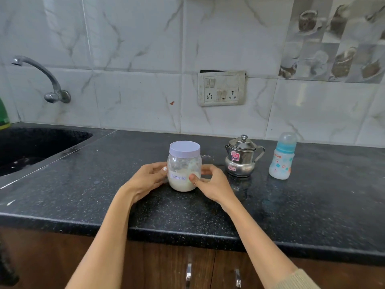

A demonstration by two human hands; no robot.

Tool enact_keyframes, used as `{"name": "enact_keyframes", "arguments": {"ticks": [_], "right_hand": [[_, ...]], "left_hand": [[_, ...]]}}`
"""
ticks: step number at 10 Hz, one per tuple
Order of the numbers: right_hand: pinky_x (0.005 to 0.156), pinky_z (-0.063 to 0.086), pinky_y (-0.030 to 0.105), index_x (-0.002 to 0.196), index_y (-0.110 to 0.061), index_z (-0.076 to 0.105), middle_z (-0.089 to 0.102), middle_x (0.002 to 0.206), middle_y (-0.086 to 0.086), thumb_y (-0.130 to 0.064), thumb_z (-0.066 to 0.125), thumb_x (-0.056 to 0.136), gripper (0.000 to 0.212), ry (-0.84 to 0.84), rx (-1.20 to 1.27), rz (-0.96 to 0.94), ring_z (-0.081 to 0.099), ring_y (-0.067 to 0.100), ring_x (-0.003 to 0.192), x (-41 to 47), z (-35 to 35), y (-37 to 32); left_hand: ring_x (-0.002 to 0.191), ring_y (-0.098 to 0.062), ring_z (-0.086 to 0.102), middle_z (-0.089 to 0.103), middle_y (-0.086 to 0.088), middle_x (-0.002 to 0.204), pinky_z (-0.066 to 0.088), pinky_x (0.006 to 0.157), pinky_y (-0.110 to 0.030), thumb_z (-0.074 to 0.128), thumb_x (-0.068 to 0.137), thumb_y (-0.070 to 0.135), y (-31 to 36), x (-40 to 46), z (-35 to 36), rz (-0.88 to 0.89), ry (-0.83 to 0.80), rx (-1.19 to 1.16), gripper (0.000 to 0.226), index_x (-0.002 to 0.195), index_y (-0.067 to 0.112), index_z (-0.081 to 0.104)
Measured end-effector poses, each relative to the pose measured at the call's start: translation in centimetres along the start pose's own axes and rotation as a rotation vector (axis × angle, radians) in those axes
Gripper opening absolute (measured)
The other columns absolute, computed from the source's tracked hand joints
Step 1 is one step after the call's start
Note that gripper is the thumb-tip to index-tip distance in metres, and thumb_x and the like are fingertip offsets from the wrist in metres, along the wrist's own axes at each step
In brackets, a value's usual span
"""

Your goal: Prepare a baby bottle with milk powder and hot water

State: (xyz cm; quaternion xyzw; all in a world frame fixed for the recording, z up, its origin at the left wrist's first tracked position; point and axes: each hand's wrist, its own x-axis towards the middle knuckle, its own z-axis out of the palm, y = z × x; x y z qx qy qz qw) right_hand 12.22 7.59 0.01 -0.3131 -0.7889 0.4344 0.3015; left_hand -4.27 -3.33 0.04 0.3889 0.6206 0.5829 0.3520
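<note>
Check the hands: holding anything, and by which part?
Both hands hold the powder jar by its lower body, left hand on its left side, right hand on its right. The lid is untouched, and the jar stands on the counter.

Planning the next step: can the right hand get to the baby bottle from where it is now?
Probably yes. The right hand grips the powder jar and would have to let go first. The baby bottle stands further right; the steel kettle sits between them but further back, so the front counter path looks free.
</note>
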Motion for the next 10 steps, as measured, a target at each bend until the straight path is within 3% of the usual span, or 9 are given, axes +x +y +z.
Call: {"name": "enact_keyframes", "arguments": {"ticks": [2,3,5,8,9,10], "right_hand": [[0.093,0.038,0.024,0.132,-0.009,0.050,0.058,0.133,0.006,-0.029,0.063,0.089,0.049,-0.038,-0.075,-0.027,0.053,0.019,0.124,3.4,-0.4,0.1],[0.098,0.037,0.027,0.135,-0.009,0.048,0.056,0.135,0.007,-0.027,0.060,0.092,0.048,-0.063,-0.077,-0.014,0.049,0.020,0.128,5.4,-0.4,0.2],[0.104,0.036,0.033,0.135,-0.008,0.049,0.054,0.137,0.008,-0.025,0.057,0.093,0.047,-0.062,-0.045,-0.020,0.047,0.022,0.130,8.6,0.0,0.9],[0.103,0.034,0.026,0.139,-0.007,0.044,0.047,0.143,0.009,-0.027,0.054,0.094,0.050,-0.097,-0.032,-0.019,0.043,0.021,0.133,10.2,0.6,2.5],[0.110,0.032,0.031,0.146,-0.002,0.027,0.034,0.151,0.013,-0.026,0.055,0.094,0.064,-0.067,0.015,0.014,0.037,0.022,0.138,9.7,0.4,2.2],[0.110,0.033,0.032,0.147,-0.001,0.023,0.031,0.152,0.015,-0.025,0.055,0.094,0.066,0.000,0.047,0.024,0.036,0.022,0.138,9.1,0.0,2.2]], "left_hand": [[0.101,-0.018,0.063,0.065,-0.010,0.110,0.048,0.090,-0.029,0.050,0.094,0.007,0.3,2.7,0.7,0.013,0.123,-0.014,0.030,0.123,0.005,0.056],[0.107,-0.022,0.060,0.063,-0.013,0.115,0.048,0.089,-0.030,0.049,0.095,0.008,0.4,4.6,0.9,0.024,0.158,0.009,0.032,0.126,0.001,0.054],[0.107,-0.023,0.062,0.065,-0.015,0.116,0.049,0.093,-0.034,0.050,0.096,0.013,-0.2,7.5,0.5,0.064,0.214,0.072,0.031,0.125,0.003,0.057],[0.113,-0.019,0.057,0.063,-0.008,0.121,0.045,0.101,-0.037,0.047,0.098,0.019,-0.8,8.5,0.5,0.112,0.251,0.230,0.034,0.129,0.009,0.055],[0.126,-0.024,0.048,0.051,-0.009,0.136,0.037,0.107,-0.038,0.047,0.097,0.024,-0.8,8.4,0.5,0.091,0.337,0.261,0.044,0.136,0.005,0.045],[0.129,-0.025,0.044,0.046,-0.013,0.141,0.033,0.105,-0.034,0.049,0.097,0.025,-0.9,7.3,0.6,0.109,0.521,0.290,0.049,0.139,0.002,0.040]]}}
